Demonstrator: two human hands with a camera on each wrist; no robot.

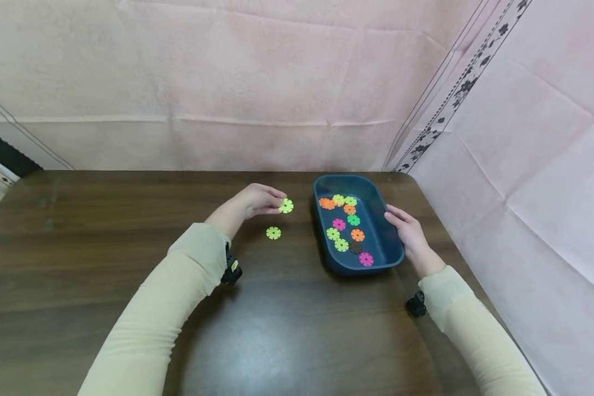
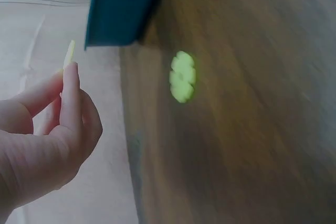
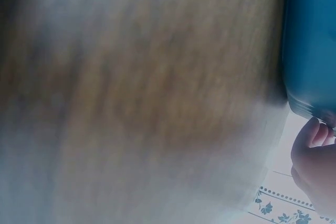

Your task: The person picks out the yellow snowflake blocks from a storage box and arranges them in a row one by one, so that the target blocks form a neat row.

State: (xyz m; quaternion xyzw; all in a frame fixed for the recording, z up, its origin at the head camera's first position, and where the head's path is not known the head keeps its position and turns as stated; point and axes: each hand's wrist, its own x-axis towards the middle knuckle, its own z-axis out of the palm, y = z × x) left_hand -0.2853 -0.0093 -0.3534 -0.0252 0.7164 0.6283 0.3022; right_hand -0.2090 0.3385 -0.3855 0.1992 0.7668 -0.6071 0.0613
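My left hand (image 1: pixel 254 203) pinches a yellow-green notched plastic disc (image 1: pixel 287 205) between thumb and fingertips, above the table and left of the bin. In the left wrist view that disc (image 2: pixel 69 54) shows edge-on. A second yellow-green disc (image 1: pixel 274 233) lies flat on the table, just nearer than this hand. The dark blue plastic bin (image 1: pixel 382 242) contains several notched discs in orange, pink, green, yellow-green and brown. At its right side my right hand (image 1: pixel 410 235) grips the rim, thumb toward the inside; the fingers outside are mostly hidden in the head view.
The brown wooden table (image 1: pixel 104 264) runs up to a pale cloth backdrop (image 1: pixel 257 93) behind. Another cloth wall (image 1: pixel 539 165) rises close along the right side, near the right forearm. Each wrist carries a small black camera.
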